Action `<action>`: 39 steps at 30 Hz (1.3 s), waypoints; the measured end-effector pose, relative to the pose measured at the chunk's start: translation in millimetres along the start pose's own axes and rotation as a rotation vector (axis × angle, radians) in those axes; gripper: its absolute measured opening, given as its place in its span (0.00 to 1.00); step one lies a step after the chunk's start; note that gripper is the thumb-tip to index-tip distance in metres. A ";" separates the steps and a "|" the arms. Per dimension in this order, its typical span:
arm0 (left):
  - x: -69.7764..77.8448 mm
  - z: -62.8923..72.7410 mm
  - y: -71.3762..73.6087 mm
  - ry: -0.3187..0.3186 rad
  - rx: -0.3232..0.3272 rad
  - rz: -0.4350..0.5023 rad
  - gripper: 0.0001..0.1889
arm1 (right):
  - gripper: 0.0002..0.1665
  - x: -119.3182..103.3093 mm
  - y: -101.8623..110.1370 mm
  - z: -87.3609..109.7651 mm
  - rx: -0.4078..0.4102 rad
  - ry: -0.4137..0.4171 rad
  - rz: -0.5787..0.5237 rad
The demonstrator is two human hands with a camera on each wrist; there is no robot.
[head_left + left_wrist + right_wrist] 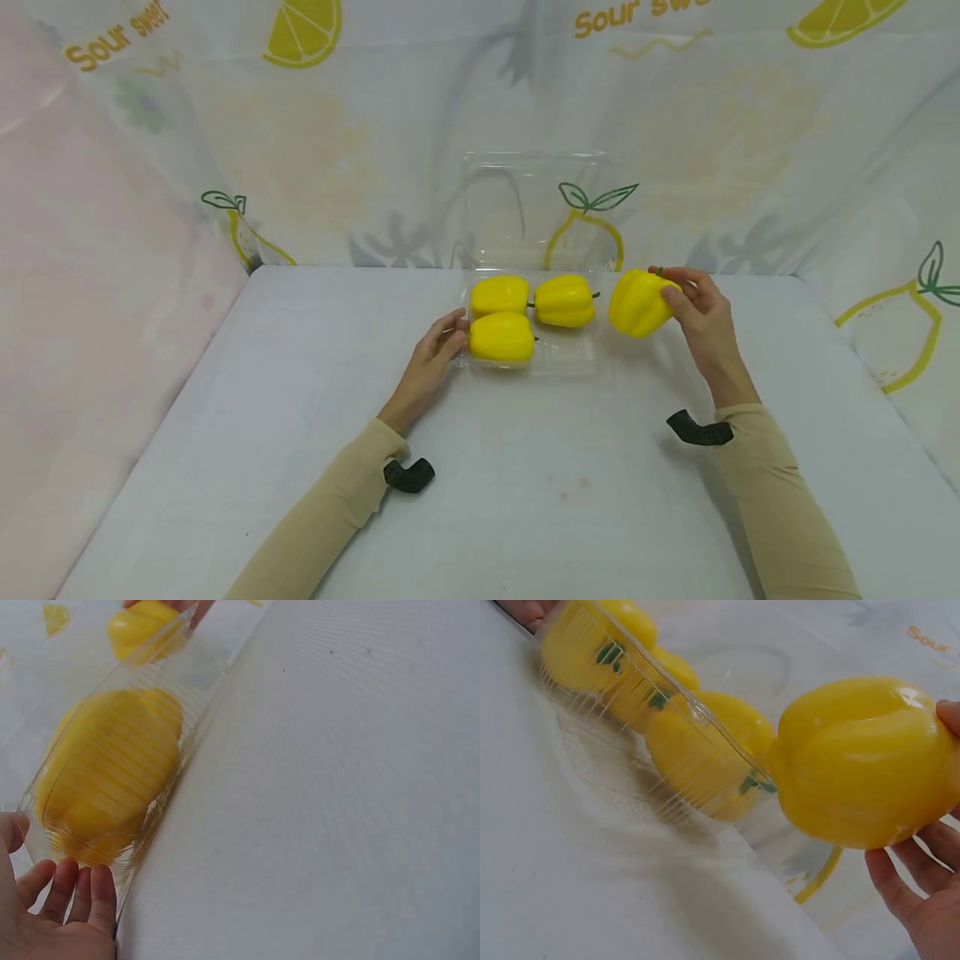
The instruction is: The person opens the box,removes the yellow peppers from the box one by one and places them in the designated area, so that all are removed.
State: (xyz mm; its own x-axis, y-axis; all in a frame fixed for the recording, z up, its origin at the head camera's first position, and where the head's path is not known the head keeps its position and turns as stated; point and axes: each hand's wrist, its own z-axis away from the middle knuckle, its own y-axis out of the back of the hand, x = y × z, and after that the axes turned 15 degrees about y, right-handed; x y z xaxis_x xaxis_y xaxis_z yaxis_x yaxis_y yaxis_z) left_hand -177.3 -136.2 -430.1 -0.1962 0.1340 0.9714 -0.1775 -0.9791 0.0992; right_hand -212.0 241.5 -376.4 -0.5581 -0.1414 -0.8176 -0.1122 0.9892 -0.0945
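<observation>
My right hand (703, 312) holds a yellow bell pepper (641, 304) with a green stem, thumb and fingers round its stem end. It is raised just right of a clear hinged plastic box (566, 354). Inside the box lie three more yellow bell peppers, one at back left (498, 295), one at back right (564, 301) and one at front left (501, 337). At the box's left end is my left hand (435, 350), its fingertips touching the outer wall. In the left wrist view its fingers (101, 896) are slightly bent beside the ribbed plastic.
The clear lid (517, 208) stands raised behind the box, against the lemon-print cloth (405, 150). White cloth covers the table (525, 500). A black curved attachment sits at each cuff, left (409, 476) and right (699, 429).
</observation>
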 end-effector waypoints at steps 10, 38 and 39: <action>0.2 -0.3 0.2 -0.013 -0.001 0.003 0.25 | 0.10 6.8 9.1 0.3 0.062 -0.051 -0.004; -1.2 -2.3 0.7 -0.016 -0.012 0.021 0.24 | 0.22 30.3 21.0 -16.1 0.031 -0.250 0.252; -0.9 -2.0 0.7 -0.014 -0.015 0.020 0.24 | 0.23 30.8 20.6 -17.4 0.026 -0.258 0.270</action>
State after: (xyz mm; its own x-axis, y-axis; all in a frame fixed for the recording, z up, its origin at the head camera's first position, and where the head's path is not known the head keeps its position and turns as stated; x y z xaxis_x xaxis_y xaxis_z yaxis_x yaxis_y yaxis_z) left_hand -179.2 -136.7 -431.4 -0.1860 0.1119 0.9762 -0.1877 -0.9793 0.0764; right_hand -245.8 256.9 -393.6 -0.3387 0.1355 -0.9311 0.0334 0.9907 0.1320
